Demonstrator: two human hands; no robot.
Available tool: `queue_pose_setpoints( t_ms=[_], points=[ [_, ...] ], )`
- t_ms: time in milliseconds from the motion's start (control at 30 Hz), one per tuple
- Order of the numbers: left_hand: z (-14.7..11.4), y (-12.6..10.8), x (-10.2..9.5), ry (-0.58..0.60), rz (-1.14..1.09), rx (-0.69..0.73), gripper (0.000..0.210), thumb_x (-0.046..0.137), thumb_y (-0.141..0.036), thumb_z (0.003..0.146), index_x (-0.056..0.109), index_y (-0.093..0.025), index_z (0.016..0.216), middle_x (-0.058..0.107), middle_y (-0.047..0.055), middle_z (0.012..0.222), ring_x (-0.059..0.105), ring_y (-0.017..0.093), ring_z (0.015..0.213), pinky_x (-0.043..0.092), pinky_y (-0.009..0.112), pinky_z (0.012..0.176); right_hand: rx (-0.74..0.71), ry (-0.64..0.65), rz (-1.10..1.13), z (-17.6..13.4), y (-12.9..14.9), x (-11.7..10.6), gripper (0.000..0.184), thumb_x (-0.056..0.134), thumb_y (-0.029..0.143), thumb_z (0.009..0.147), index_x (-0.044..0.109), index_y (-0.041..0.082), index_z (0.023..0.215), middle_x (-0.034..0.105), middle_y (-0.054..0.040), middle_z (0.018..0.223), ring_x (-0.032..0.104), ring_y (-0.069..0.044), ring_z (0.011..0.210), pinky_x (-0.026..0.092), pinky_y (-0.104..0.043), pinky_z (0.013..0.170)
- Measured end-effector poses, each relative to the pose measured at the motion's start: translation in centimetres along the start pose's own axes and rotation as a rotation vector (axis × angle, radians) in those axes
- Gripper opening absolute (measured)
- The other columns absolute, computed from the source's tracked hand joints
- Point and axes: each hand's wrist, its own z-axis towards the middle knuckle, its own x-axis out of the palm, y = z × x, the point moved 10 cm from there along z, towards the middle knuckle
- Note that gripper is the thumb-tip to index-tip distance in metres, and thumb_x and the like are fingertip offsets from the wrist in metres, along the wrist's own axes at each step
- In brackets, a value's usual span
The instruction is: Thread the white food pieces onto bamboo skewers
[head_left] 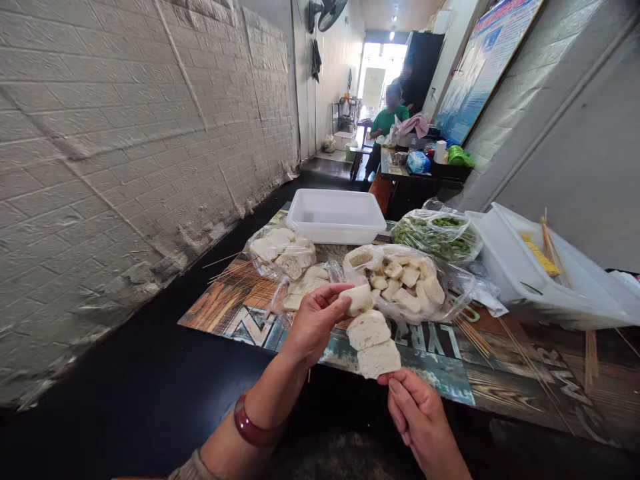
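Head view. We take the two slices (375,345) as the clock centre. They are white, porous and set end to end above the near edge of the table (447,377). At 4 to 5 o'clock, our right hand (423,417) pinches thumb and forefinger narrowly at their lower end and bears them; we cannot tell whether a stick lies within the pinch.

At 10 o'clock, our left hand (315,321) holds one white piece (358,300) between thumb and fingers. This piece lies at 11 o'clock, just beside the upper slice; we cannot tell whether the two touch. A red-brown bangle (250,427) encircles the left wrist.

At 1 o'clock we find an open bag (356,259) of white chunks, with a bag of greens (400,233) behind it. Two bags of larger white blocks lie at 10 o'clock. The white box (340,233) stands at 11 o'clock. Loose sticks (474,339) lie at 3 o'clock; a white tub (520,267) stands tilted at 2 to 3 o'clock. A person in green (384,121) sits far back at 12 o'clock.
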Motion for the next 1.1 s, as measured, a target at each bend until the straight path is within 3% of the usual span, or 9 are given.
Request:
queue_pose_setpoints(
  t_ms=[700,1100],
  points=[
    [0.0,0.7,0.6,-0.022,0.04,-0.011,0.037,0.09,-0.037,0.057,0.077,-0.014,0.083,0.073,0.004,0.073,0.059,0.01,0.063,0.044,0.02,0.061,-0.073,-0.031,0.003,1.0,0.5,0.5,0.049,0.058,0.065,0.088,0.064,0.016,0.085,0.042,0.0085,0.045,0.032,-0.006,0.038,0.023,-0.02,0.039],
    [-0.2,0.0,0.8,-0.024,0.167,0.075,0.037,0.088,-0.041,0.061,0.075,-0.014,0.082,0.069,0.001,0.074,0.056,0.01,0.067,0.042,0.019,0.063,-0.028,-0.024,0.045,1.1,0.7,0.9,0.048,0.059,0.064,0.087,0.061,0.016,0.088,0.041,0.0095,0.046,0.029,-0.006,0.039,0.022,-0.018,0.038]
  ],
)
